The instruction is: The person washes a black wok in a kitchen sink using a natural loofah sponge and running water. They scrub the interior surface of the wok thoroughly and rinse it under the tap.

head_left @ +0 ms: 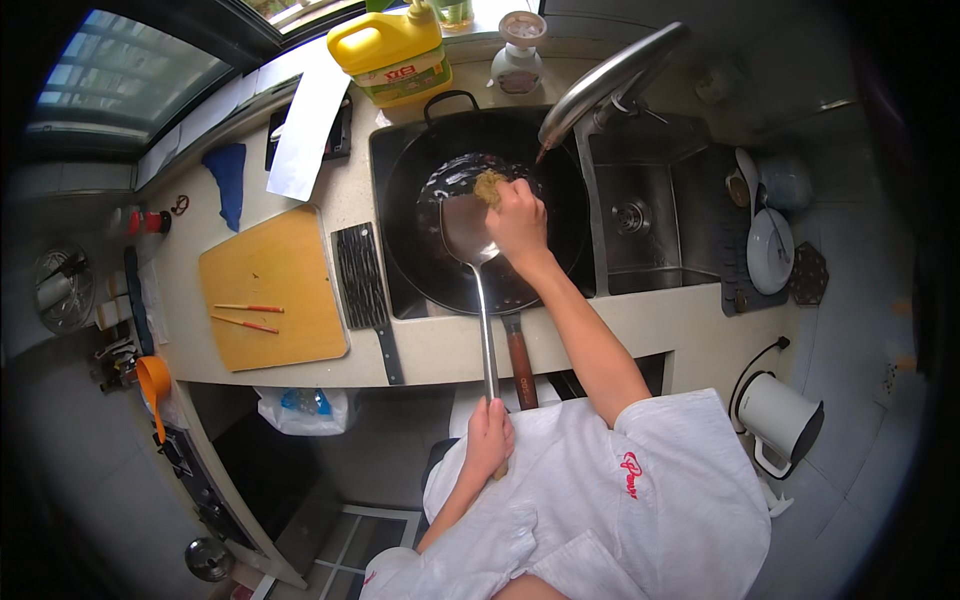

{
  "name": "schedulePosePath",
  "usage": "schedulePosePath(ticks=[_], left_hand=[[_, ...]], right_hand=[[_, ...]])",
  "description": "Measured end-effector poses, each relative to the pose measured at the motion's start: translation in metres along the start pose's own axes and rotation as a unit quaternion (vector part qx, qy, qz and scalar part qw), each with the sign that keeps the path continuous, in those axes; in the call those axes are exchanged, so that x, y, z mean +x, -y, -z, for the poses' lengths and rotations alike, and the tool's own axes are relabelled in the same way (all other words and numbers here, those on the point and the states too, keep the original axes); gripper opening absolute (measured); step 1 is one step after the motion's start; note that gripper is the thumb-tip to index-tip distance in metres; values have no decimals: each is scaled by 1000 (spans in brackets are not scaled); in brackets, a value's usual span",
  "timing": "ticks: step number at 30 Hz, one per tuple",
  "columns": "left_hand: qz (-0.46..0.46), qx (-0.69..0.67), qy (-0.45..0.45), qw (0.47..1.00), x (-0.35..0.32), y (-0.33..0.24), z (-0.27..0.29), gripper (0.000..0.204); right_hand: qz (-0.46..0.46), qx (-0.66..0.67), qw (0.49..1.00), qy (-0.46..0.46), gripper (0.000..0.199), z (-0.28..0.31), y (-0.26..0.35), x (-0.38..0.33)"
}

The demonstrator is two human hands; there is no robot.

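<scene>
Head view, items in hand:

- Metal spatula (470,232): long steel turner, blade lying inside the black wok (440,260), which sits in the left sink basin by the counter's front edge. Likely stiff, light, slick when wet; best held at the handle's far end
- Left hand (488,438): closed around that handle end, near the person's chest
- Right hand (518,220): fingers clamped on a tan scouring pad (489,186), pressed to the blade's upper edge. Pad looks soft, compressible
- Wok: probably heavy, rigid; wooden handle (520,365) juts over the counter's front edge
- Faucet (610,75): arches over the wok's far rim
- Cutting board (272,290): left on the counter, chopsticks (247,315) on it
</scene>
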State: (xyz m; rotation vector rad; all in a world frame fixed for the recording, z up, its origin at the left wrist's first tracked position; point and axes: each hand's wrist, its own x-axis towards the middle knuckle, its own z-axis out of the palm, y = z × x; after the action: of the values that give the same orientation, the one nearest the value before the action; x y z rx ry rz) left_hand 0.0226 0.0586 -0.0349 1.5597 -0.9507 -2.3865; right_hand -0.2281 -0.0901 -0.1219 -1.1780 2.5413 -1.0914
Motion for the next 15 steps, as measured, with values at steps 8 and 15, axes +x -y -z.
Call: schedulePosePath(ticks=[8, 15], left_hand=[[10, -6, 13, 1000, 2, 3, 3, 32], [35, -36, 10, 999, -4, 5, 9, 31]], right_hand=[[245, 32, 967, 64, 27, 3, 7, 11], [281, 28, 944, 173, 24, -3, 4, -11]])
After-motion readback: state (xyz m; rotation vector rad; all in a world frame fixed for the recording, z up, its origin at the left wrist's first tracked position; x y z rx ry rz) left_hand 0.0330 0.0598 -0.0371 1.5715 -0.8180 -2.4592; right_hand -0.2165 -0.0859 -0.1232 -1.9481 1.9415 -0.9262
